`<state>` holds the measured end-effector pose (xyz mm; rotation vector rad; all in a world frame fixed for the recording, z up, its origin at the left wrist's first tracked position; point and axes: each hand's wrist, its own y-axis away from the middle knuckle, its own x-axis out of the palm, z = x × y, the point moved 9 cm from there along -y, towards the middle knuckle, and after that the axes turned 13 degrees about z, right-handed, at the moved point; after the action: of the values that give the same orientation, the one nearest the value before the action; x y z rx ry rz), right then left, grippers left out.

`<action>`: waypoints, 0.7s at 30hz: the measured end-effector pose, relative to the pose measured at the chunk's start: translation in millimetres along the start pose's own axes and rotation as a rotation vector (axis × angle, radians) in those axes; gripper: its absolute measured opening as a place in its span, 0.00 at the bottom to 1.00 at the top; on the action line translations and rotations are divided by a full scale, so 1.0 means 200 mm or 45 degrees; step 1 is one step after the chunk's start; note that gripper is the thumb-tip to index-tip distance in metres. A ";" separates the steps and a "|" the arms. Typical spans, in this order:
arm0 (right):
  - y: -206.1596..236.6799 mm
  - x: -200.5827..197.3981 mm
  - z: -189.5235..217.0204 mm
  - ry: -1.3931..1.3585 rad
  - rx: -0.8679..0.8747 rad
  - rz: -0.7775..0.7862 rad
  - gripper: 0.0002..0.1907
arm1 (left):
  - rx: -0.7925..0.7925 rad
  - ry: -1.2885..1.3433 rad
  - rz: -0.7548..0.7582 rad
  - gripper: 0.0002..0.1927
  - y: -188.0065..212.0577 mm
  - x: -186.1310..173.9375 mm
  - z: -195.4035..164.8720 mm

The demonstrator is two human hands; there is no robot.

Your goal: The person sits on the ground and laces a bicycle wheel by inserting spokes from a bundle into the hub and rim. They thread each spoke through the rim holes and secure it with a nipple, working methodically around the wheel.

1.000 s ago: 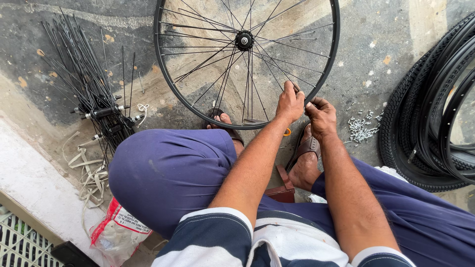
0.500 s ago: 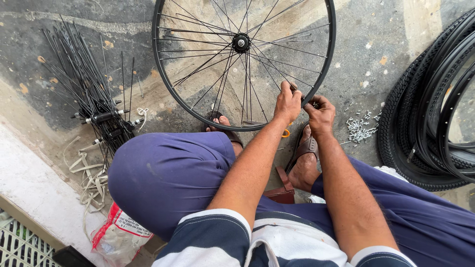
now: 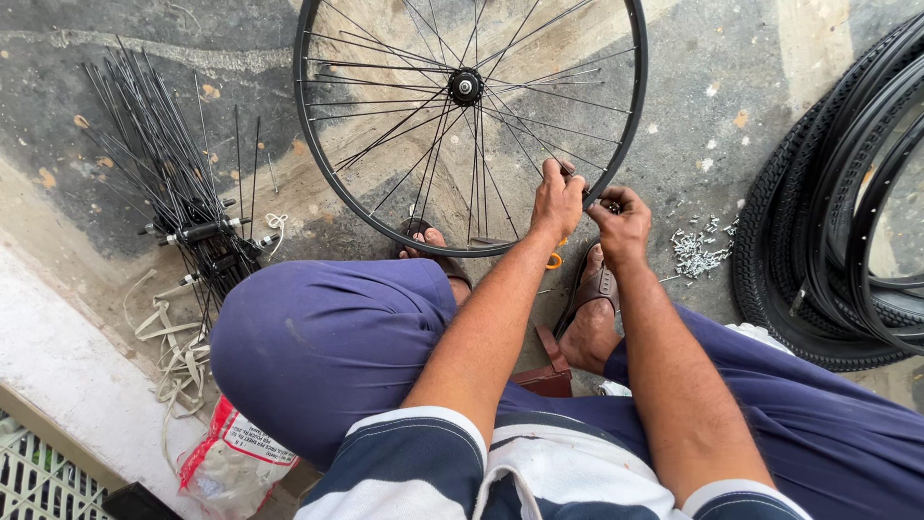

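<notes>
Head view, looking down on a seated person. Nearest the camera: a navy-and-white striped shirt (image 3: 481, 472) and two legs in blue trousers (image 3: 318, 347), the left knee raised. Two bare forearms reach forward from the shirt sleeves. Below the left knee, one white-and-red plastic bag (image 3: 231, 462) lies on the concrete floor (image 3: 731, 87), beside a loose tangle of pale rubber strips (image 3: 173, 356).

Between the legs, two feet in brown sandals: one (image 3: 589, 299) under the right forearm, the other (image 3: 433, 246) partly hidden behind the knee and the rim. One small orange-handled tool (image 3: 555, 260) shows just below the left hand.

Middle distance: the left hand (image 3: 556, 200) is closed, fingers pinching a spoke at the near right edge of one black spoked bicycle wheel rim (image 3: 318, 164). The right hand (image 3: 621, 223) is curled closed just beside it, touching the same part of the rim; what it grips is too small to tell. The rim stands roughly upright on the floor in front of the feet, with one metal hub (image 3: 465, 87) at its centre.

To the right of the right hand: one scattered pile of small silver spoke nipples (image 3: 698, 252), count not readable. At the far right, a stack of black rubber tyres (image 3: 828, 221), at least two. At the far left, one bundle of many loose black spokes (image 3: 154, 144) fanned on the floor, with black hub axles (image 3: 197, 231) near its lower end.
</notes>
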<state>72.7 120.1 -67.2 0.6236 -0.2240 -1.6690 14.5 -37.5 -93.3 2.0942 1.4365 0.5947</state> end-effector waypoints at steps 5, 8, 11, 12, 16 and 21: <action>0.00 0.01 -0.01 -0.004 -0.015 0.013 0.10 | 0.009 -0.030 0.001 0.19 -0.01 0.00 0.01; 0.01 -0.01 -0.02 0.016 -0.002 -0.041 0.12 | 0.006 -0.020 -0.007 0.19 -0.01 0.01 0.01; 0.01 -0.01 -0.03 0.095 0.067 -0.062 0.11 | -0.004 -0.014 0.002 0.19 -0.01 0.01 0.01; 0.01 -0.01 0.01 0.179 -0.022 -0.055 0.10 | -0.039 -0.027 0.014 0.19 -0.02 0.01 0.02; 0.05 0.00 0.11 0.416 -0.223 -0.098 0.09 | 0.021 0.000 -0.014 0.18 -0.01 0.00 0.01; 0.03 0.00 0.09 0.323 -0.127 -0.122 0.07 | -0.033 -0.040 0.006 0.18 -0.02 0.01 0.02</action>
<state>68.5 115.8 -49.8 0.7721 0.0727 -1.6629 15.7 -34.8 -99.1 2.0779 1.3997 0.5770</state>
